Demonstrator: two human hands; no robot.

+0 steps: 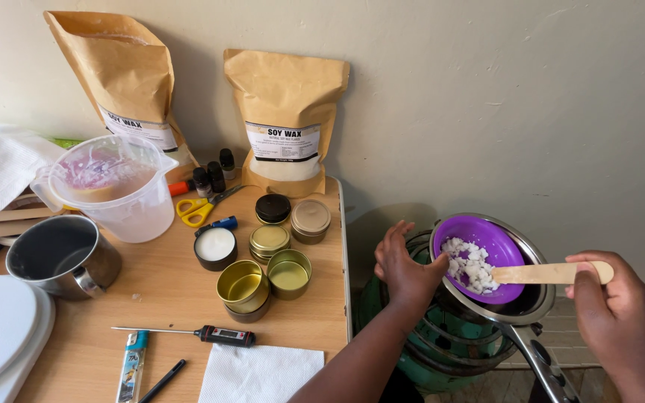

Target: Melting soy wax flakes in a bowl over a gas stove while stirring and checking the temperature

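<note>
Right hand [617,313] gripping flat wooden stick [550,273] over white wax flakes [470,263]; left hand [404,265] steadying round purple plastic bowl [498,240], fingers on rim.

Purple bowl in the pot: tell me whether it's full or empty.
Partly full: the purple bowl holds white wax flakes heaped on one side, with bare purple wall showing above.

soft, even daylight fills the scene, bright without harsh glare. the two brown paper pouches [287,119] throw faint shadows up the pale plastered wall [524,97], and a darker shadow pools behind the steel pan [535,302]. the clear plastic jug [113,186] shows mild sheen. focus is sharp throughout; the wide lens bends the wooden worktop [173,298] at the edges.
</note>
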